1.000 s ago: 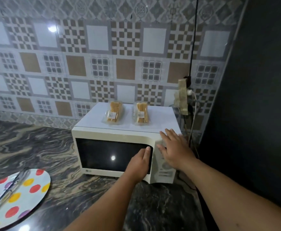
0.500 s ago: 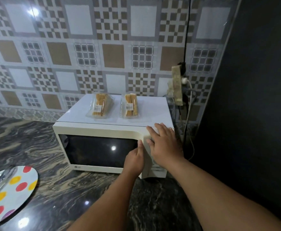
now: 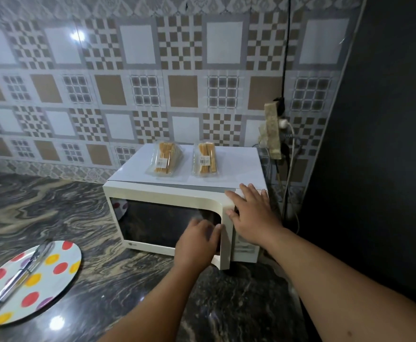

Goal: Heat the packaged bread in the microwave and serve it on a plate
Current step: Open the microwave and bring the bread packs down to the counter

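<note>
Bread packs (image 3: 167,158) lie atop microwave (image 3: 174,193), behind both hands (image 3: 252,214).

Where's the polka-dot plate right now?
In the head view, the round white plate with coloured dots lies at lower left on the dark marbled counter, left of the white microwave, with metal tongs on it.

Our left hand (image 3: 198,239) curls its fingers round the door edge; our right hand (image 3: 252,213) lies flat, fingers spread, both arms outstretched.
</note>
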